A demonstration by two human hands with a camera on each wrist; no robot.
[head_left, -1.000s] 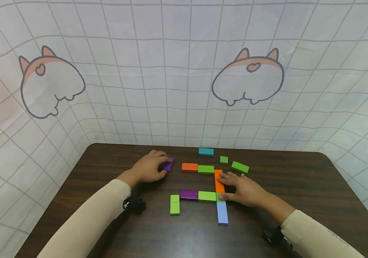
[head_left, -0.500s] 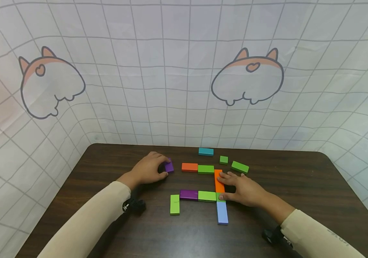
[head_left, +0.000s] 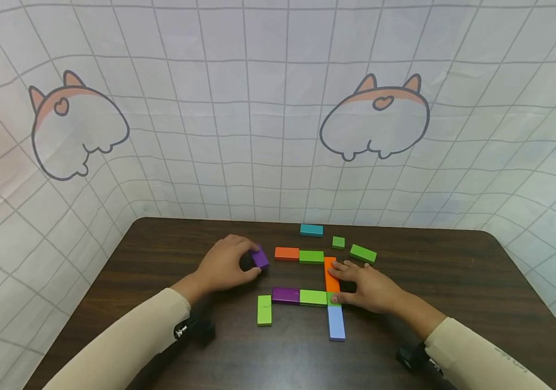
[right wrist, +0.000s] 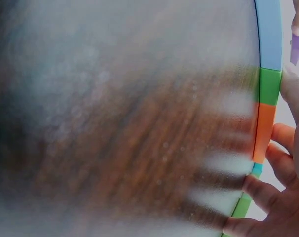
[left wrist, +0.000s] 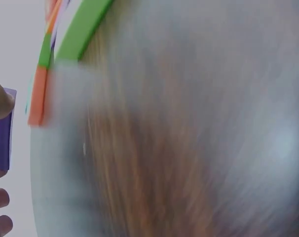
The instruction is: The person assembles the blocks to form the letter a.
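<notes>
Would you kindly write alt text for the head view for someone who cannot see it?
A left hand pinches a purple block at a dark table; the right hand touches an orange block in a flat arrangement of colored blocks.

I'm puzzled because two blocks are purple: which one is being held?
The purple block in the left hand; the other purple block lies untouched, end to end with a lime block.

Dark brown wood-grained table [head_left: 278, 364] with rounded far corners at six o'clock, white cloth backdrop [head_left: 229, 122] with grey grid lines at twelve, tilted grey-outlined white-and-orange cartoon animal [head_left: 80, 127] printed at ten, upright matching cartoon figure [head_left: 374, 120] at two
</notes>
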